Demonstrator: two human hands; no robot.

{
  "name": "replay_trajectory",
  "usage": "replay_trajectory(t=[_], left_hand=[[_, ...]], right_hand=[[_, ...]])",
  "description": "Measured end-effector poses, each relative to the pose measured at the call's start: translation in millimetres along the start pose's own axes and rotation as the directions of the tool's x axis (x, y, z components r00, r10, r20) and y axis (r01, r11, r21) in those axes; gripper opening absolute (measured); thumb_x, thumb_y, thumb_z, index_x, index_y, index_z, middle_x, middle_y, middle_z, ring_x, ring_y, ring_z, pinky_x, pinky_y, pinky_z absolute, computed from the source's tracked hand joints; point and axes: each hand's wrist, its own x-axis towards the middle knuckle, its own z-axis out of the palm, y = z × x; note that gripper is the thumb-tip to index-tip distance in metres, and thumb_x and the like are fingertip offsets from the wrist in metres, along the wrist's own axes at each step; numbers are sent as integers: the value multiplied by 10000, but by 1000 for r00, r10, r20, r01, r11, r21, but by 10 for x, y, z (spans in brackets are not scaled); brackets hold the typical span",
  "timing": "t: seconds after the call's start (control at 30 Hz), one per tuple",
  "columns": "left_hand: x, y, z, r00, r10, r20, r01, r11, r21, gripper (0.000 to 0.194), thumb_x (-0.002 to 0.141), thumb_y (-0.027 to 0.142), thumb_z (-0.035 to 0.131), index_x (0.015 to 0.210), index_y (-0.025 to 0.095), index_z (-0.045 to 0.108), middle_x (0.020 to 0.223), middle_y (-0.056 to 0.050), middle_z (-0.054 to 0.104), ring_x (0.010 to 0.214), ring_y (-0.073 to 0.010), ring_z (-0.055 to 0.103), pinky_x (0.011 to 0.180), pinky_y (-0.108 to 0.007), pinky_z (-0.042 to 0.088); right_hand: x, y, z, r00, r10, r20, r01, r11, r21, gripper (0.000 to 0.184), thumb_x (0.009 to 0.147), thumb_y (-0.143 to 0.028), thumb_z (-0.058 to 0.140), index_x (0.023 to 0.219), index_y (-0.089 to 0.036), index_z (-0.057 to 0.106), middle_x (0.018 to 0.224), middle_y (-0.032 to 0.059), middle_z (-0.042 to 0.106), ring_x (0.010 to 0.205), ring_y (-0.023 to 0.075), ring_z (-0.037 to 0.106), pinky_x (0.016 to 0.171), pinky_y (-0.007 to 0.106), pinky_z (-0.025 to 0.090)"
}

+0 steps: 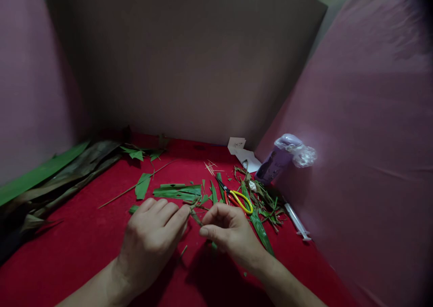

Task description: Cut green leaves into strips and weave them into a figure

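My left hand [154,237] is closed, knuckles up, its fingertips curled under and mostly hidden. A brownish-green dried leaf strip [195,216] sticks out from its index finger toward the other hand. My right hand [233,234] pinches at the lower end of that strip with thumb and index finger close together. Just beyond the right hand lie scissors [239,199] with red and yellow handles, blades slightly apart. Cut green leaf pieces [177,191] rest on the red cloth [111,239] past the left hand.
Toothpicks [211,167] lie farther back. On the right are a pile of leaf scraps [269,207], a syringe [297,221], a plastic-wrapped purple cup [275,162] and white paper [248,159]. Long leaves [67,176] lie at left. Walls enclose the sides and back.
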Motion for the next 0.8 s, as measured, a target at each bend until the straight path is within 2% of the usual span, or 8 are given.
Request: replay_trajectory(t=[0.1, 0.2, 0.27, 0.37, 0.47, 0.57, 0.67, 0.8], left_hand=[[8, 0, -3, 1000, -23, 0, 23, 1000, -6, 146, 867, 144, 512, 834, 136, 654, 604, -27, 613, 559, -193, 512, 551, -337, 324], [-19, -7, 8, 997, -79, 24, 80, 995, -62, 159, 872, 157, 495, 825, 152, 647, 627, -25, 629, 575, -194, 536, 561, -333, 355], [-48, -12, 34, 988, -143, 60, 150, 978, -145, 128, 860, 167, 513, 828, 169, 637, 667, -20, 651, 606, -191, 565, 580, -327, 387], [-77, -7, 85, 964, -246, 99, 264, 922, -283, 70, 822, 164, 565, 841, 194, 625, 736, -4, 688, 648, -175, 608, 617, -311, 438], [-78, 8, 116, 946, -305, 109, 324, 881, -345, 67, 805, 158, 581, 812, 207, 626, 745, 9, 704, 654, -161, 634, 622, -290, 468], [-74, 9, 123, 931, -345, 115, 363, 861, -357, 72, 790, 150, 594, 799, 211, 632, 734, 17, 710, 650, -160, 648, 623, -286, 484], [-84, -1, 121, 919, -371, 131, 393, 840, -375, 82, 781, 146, 605, 809, 216, 637, 750, 20, 714, 672, -161, 659, 639, -282, 497], [-102, 8, 117, 919, -377, 112, 389, 829, -402, 92, 778, 148, 609, 821, 226, 635, 768, 25, 719, 680, -151, 665, 635, -262, 505]], right_hand=[[-47, 18, 4, 953, -301, -43, 257, 871, -420, 132, 750, -176, 673, 675, -171, 565, 582, -40, 514, 522, 84, 441, 498, 210, 333], [-71, 69, 0, 816, -571, 88, 452, 535, -714, 113, 833, -158, 573, 720, -162, 562, 657, 8, 572, 589, 113, 513, 559, 236, 355], [-76, 103, 13, 735, -659, 157, 482, 347, -805, 127, 845, -143, 532, 721, -156, 552, 679, 33, 602, 603, 127, 546, 571, 247, 359], [-76, 130, 47, 684, -711, 160, 450, 239, -860, 148, 804, -125, 541, 665, -168, 517, 609, 16, 584, 553, 128, 530, 553, 254, 344], [-71, 134, 65, 678, -718, 158, 431, 215, -876, 184, 805, -129, 526, 631, -179, 490, 557, 0, 545, 517, 129, 493, 539, 265, 320], [-66, 130, 63, 707, -679, 196, 471, 247, -847, 192, 844, -153, 510, 653, -171, 501, 607, 19, 567, 570, 139, 512, 570, 268, 334], [-66, 118, 64, 757, -625, 193, 510, 379, -772, 188, 867, -208, 531, 686, -160, 519, 649, 30, 568, 609, 141, 515, 587, 258, 354], [-54, 109, 77, 858, -507, 77, 440, 651, -619, 276, 903, -215, 455, 632, -170, 482, 604, -1, 492, 563, 115, 458, 560, 241, 353]])
